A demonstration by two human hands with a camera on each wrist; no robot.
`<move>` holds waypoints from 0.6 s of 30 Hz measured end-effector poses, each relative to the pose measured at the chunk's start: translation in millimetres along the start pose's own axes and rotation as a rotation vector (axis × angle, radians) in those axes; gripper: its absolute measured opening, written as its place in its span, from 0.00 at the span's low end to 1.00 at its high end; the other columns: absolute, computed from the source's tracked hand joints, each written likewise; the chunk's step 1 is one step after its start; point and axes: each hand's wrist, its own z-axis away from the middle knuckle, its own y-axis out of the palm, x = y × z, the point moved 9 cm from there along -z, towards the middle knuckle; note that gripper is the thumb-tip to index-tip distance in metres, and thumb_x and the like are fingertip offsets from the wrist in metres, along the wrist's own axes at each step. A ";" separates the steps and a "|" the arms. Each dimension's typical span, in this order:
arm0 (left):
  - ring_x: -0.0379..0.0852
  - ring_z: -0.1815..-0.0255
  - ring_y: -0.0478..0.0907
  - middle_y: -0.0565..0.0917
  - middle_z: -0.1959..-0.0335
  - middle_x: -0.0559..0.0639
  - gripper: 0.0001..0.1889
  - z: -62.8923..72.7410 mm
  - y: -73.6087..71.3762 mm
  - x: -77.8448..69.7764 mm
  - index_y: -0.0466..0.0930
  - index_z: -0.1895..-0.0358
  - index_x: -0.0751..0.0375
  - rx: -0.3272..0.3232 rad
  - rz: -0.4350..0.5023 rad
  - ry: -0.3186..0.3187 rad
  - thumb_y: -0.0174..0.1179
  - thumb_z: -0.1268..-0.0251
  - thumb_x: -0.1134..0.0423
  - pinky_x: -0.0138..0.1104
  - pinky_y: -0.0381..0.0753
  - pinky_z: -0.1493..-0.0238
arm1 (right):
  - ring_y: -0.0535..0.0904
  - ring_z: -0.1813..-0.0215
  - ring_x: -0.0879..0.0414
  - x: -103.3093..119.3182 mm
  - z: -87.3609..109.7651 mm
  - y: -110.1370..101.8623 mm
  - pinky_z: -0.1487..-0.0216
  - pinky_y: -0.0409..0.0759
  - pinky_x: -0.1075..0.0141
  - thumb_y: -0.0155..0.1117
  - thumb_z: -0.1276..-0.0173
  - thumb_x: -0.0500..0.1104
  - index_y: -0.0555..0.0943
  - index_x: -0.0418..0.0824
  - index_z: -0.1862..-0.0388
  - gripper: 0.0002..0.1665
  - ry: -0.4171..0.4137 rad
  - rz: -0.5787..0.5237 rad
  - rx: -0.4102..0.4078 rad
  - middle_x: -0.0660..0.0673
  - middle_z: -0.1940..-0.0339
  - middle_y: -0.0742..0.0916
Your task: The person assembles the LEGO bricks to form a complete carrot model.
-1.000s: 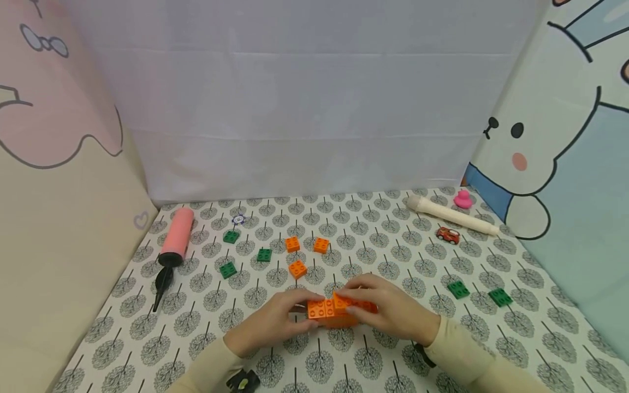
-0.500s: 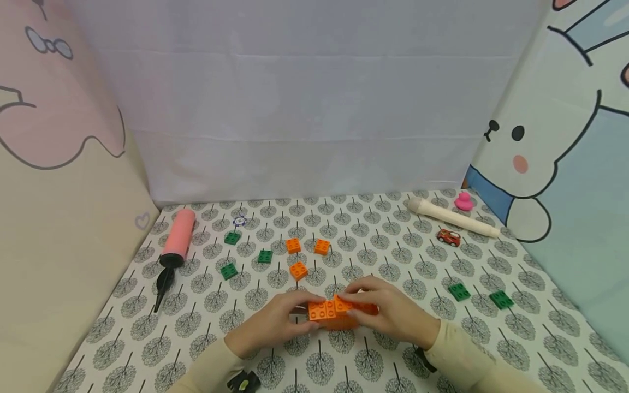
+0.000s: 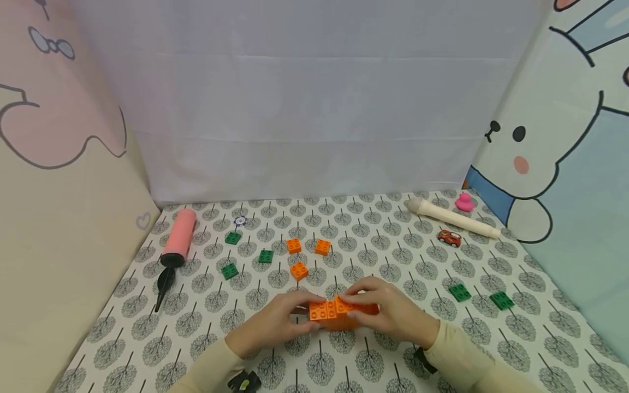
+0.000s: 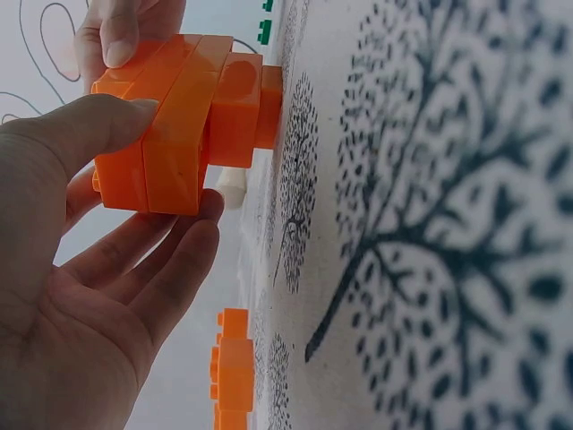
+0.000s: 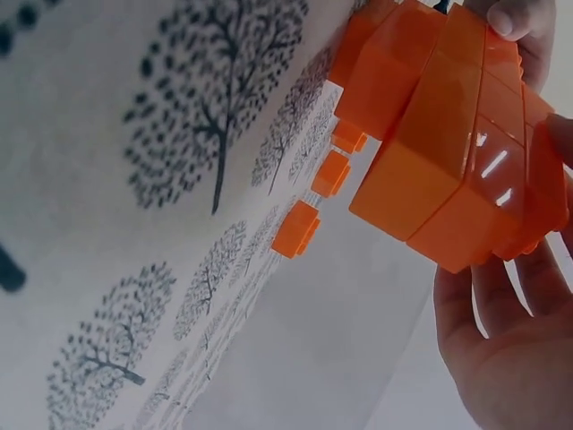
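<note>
Between the two hands stands a stack of joined orange toy bricks [image 3: 339,322], narrower at its base than higher up, as the left wrist view shows. My left hand [image 3: 280,322] grips its left end, thumb on the near face and fingers on the far side. At the other end my right hand [image 3: 390,311] pinches the upper bricks, its fingertips at a raised orange brick [image 3: 344,305] on top. In the right wrist view the stack [image 5: 448,134] widens upward in layers. Both hands hide parts of the stack's ends.
Beyond the hands lie 3 loose orange bricks [image 3: 298,271]. Green bricks lie left [image 3: 229,271] and right [image 3: 460,292]. A pink cylinder with a black end [image 3: 179,234] is at left; a toy car [image 3: 449,237], white microphone-like stick [image 3: 454,218] and pink duck [image 3: 464,202] sit back right.
The raised orange brick on top sits slightly lower and flatter than a second ago. Both hands keep their hold on the stack in nearly the same place.
</note>
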 end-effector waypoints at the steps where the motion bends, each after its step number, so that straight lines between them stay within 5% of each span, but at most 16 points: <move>1: 0.39 0.45 0.80 0.81 0.42 0.46 0.25 0.0 -0.1 0.0 0.76 0.36 0.55 0.000 0.001 -0.001 0.68 0.37 0.59 0.32 0.81 0.42 | 0.79 0.44 0.56 -1.6 0.0 0.6 0.42 0.81 0.58 0.70 0.34 0.46 0.85 0.45 0.44 0.20 0.016 -0.012 0.008 0.53 0.47 0.84; 6: 0.40 0.45 0.80 0.81 0.42 0.47 0.25 -0.2 -0.2 1.4 0.77 0.36 0.54 -0.002 0.006 0.004 0.68 0.36 0.58 0.32 0.81 0.43 | 0.80 0.44 0.57 -5.5 0.6 2.6 0.42 0.81 0.57 0.69 0.33 0.48 0.84 0.46 0.43 0.20 0.046 -0.043 0.022 0.54 0.46 0.84; 18: 0.40 0.45 0.80 0.81 0.42 0.46 0.25 -0.4 0.3 2.2 0.76 0.36 0.53 0.006 0.004 -0.001 0.67 0.36 0.58 0.30 0.80 0.43 | 0.80 0.44 0.56 -2.2 5.3 0.7 0.43 0.82 0.58 0.73 0.37 0.45 0.83 0.49 0.40 0.24 -0.027 0.028 -0.009 0.52 0.45 0.83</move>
